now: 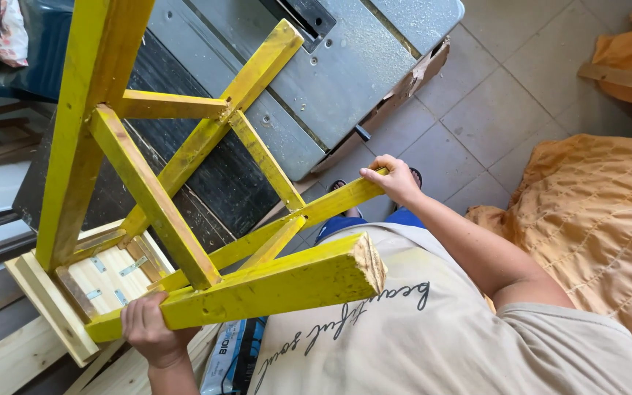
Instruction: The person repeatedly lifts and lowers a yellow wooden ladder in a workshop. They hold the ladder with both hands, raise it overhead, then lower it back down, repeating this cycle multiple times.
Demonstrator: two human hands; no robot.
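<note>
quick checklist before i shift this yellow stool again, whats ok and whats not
1. Left hand wrapped round the near leg of the yellow stool: ok.
2. Right hand gripping the far leg's end: ok.
3. Stool lies tipped, wooden seat resting on the planks: ok.
4. Metal brackets under the seat in place; screw tightness: cannot tell.
5. Near leg's cut end rough, splintery, close to the shirt: not ok.
6. Table saw close beside the upper legs: not ok.
</note>
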